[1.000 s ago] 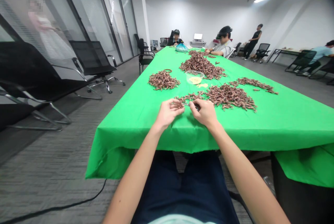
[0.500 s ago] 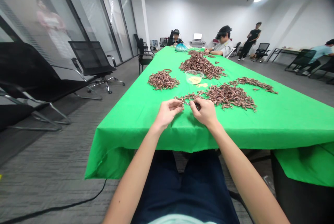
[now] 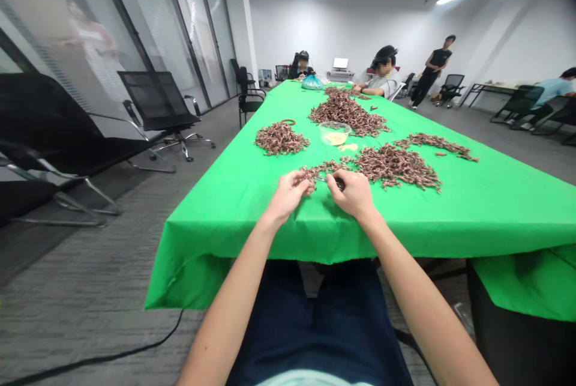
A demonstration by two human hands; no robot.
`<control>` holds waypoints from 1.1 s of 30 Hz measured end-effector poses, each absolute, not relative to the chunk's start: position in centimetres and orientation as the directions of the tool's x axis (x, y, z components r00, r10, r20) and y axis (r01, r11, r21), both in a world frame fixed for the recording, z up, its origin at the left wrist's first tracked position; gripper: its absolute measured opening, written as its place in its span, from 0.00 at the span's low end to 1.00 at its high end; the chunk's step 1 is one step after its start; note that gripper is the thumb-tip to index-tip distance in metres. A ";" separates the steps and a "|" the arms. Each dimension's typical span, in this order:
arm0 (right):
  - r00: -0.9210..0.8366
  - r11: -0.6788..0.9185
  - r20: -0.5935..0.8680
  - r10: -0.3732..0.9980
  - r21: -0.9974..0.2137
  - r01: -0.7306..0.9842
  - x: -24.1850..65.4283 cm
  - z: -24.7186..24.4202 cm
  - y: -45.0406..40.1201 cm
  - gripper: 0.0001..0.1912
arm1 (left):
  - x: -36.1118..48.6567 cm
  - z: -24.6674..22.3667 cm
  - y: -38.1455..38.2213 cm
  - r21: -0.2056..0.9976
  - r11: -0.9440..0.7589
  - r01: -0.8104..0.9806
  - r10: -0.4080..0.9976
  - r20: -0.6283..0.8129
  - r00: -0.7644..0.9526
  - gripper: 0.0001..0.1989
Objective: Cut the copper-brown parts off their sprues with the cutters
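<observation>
Slender metal implement (image 3: 324, 180) lies crosswise between the left hand (image 3: 288, 196) and right hand (image 3: 353, 195), nearer the right, whose fingers (image 3: 335, 182) pinch its end; left fingers (image 3: 302, 178) curl inward, their hold indiscernible.

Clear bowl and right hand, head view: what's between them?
Between the clear bowl and right hand, the head view shows a loose strip of small brown pieces and a yellow scrap on the green tablecloth.

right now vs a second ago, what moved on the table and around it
The left hand has risen slightly, and the right hand has barely shifted, pinching the small metal tool. Nothing clearly was taken or let go. The standing person has moved slightly left in view. The brown piles and clear bowl stayed put.
</observation>
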State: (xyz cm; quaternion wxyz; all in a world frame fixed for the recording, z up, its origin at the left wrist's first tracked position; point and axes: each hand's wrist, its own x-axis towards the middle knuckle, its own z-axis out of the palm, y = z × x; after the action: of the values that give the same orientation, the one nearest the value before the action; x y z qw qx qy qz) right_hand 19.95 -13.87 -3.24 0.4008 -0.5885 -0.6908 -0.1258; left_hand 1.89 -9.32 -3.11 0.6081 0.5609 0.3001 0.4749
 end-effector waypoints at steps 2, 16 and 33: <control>0.014 0.273 0.698 0.715 -0.298 0.915 20.0 -3.2 -13.9 0.19 | 1.9 -3.0 -9.4 0.973 -0.095 -0.210 0.918 0.168 0.361 0.09; -0.008 0.298 0.691 0.723 -0.301 0.906 19.8 -3.0 -14.0 0.19 | 1.4 -3.2 -9.4 0.956 -0.218 -0.195 0.865 0.282 0.414 0.13; -0.028 0.307 0.687 0.726 -0.287 0.907 19.8 -3.0 -14.1 0.18 | 1.4 -3.4 -9.3 0.948 -0.214 -0.236 0.818 0.306 0.487 0.17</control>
State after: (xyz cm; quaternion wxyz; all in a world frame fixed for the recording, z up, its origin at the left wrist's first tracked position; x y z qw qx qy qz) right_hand 19.77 -14.11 -2.99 0.3911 -0.5771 -0.7075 -0.1162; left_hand 1.41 -9.30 -3.40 0.5833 0.6351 0.2293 0.4516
